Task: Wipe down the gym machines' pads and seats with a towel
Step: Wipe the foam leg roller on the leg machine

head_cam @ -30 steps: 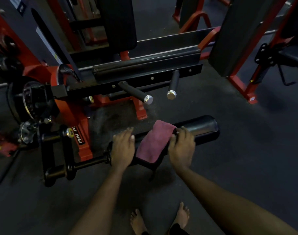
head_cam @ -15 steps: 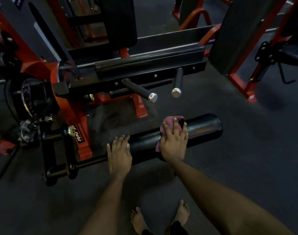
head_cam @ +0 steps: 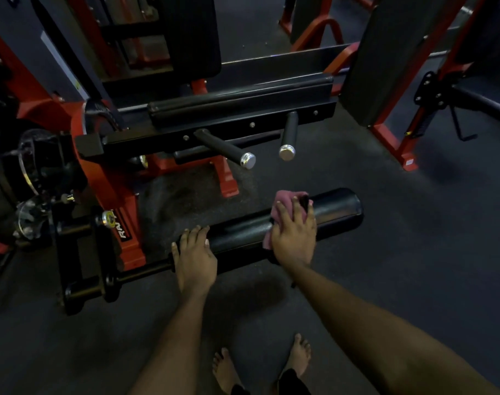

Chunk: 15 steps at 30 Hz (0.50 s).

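Bare forearms (head_cam: 174, 332), bare feet (head_cam: 226, 369), black trouser cuffs (head_cam: 293, 380)

One towel (head_cam: 284, 198), one roller pad (head_cam: 335, 210), two handles (head_cam: 224, 146)

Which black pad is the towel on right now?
The low roller pad nearest the person, under the right hand and pink towel; the long pad behind is bare.
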Each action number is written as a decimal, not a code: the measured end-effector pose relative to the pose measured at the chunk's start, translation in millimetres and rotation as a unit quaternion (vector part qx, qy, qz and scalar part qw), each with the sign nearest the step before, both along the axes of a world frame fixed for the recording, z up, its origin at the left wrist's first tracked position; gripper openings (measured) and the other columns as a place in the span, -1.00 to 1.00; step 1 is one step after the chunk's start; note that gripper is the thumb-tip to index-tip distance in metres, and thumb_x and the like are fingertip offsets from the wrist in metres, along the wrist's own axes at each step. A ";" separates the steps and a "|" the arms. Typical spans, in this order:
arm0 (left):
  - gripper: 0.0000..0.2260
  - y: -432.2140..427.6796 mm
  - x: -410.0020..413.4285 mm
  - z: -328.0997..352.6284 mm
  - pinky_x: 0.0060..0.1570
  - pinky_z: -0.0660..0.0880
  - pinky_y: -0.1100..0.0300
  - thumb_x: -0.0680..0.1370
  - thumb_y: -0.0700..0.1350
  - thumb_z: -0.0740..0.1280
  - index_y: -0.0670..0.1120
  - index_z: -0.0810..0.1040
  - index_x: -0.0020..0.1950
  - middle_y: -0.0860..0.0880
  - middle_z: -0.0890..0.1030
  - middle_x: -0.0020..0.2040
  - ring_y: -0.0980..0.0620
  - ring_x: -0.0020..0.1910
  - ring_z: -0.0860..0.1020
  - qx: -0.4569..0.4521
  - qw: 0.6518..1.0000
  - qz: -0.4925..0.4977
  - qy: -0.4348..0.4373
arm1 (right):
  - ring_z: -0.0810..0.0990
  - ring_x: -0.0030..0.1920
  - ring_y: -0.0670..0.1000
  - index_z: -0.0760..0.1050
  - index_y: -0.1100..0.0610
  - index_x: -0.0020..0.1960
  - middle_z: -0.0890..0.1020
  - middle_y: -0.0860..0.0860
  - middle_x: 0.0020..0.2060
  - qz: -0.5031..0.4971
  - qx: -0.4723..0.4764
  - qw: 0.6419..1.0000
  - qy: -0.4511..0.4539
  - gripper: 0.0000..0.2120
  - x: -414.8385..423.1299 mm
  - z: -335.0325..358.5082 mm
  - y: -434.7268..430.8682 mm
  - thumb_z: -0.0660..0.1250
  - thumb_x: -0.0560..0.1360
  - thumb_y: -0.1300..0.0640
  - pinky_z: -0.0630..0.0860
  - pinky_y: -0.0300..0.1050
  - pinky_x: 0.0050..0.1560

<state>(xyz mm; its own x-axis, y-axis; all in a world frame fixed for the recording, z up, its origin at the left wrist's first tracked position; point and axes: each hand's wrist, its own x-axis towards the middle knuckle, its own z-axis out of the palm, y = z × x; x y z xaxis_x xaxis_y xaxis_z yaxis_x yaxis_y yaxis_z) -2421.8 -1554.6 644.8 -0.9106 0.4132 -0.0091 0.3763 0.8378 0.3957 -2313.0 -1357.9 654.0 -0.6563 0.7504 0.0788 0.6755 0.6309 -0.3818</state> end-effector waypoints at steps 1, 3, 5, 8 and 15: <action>-0.60 -0.3 0.2 -0.6 0.56 0.05 -0.17 0.68 -0.16 0.12 0.01 0.38 0.52 0.00 0.37 0.53 -0.03 0.57 0.21 -0.001 1.000 0.001 0.002 | 0.03 0.61 0.28 0.33 -0.15 0.55 0.23 0.05 0.61 0.003 0.004 1.000 -0.008 -0.44 9.6 -1.0 23.4 0.12 0.54 -0.10 0.21 0.32 0.51; -0.61 0.0 -0.5 -1.1 0.56 0.05 -0.18 0.68 -0.17 0.13 0.00 0.39 0.52 0.00 0.38 0.53 -0.04 0.57 0.21 0.002 1.000 0.007 0.003 | 0.10 0.58 0.33 0.39 -0.11 0.51 0.27 0.08 0.59 -0.046 0.009 0.999 -0.026 -0.42 22.1 3.1 72.5 0.11 0.50 -0.07 0.21 0.32 0.50; -0.61 3.3 0.7 -1.0 0.55 0.05 -0.19 0.68 -0.18 0.14 0.00 0.40 0.51 -0.01 0.39 0.53 -0.05 0.56 0.22 -0.001 1.000 0.012 0.003 | 0.09 0.58 0.33 0.41 -0.09 0.49 0.24 0.07 0.60 -0.105 -0.020 0.994 -0.038 -0.47 24.5 10.7 105.5 0.13 0.53 -0.04 0.14 0.27 0.53; -0.62 7.6 2.6 1.1 0.54 0.06 -0.22 0.67 -0.18 0.15 -0.01 0.42 0.49 -0.01 0.41 0.51 -0.06 0.56 0.23 0.000 1.000 0.029 0.001 | 0.06 0.59 0.31 0.46 -0.06 0.43 0.28 0.06 0.58 -0.170 -0.038 0.985 -0.008 -0.56 7.5 10.6 88.9 0.23 0.56 0.01 0.20 0.23 0.49; -0.63 10.0 9.5 -2.6 0.53 0.11 -0.23 0.66 -0.20 0.15 -0.02 0.45 0.45 -0.03 0.44 0.48 -0.06 0.53 0.27 0.020 0.998 0.049 0.030 | 0.05 0.61 0.29 0.37 -0.10 0.54 0.24 0.08 0.60 -0.017 0.007 1.000 0.020 -0.49 34.8 -12.2 53.3 0.16 0.58 -0.05 0.24 0.26 0.49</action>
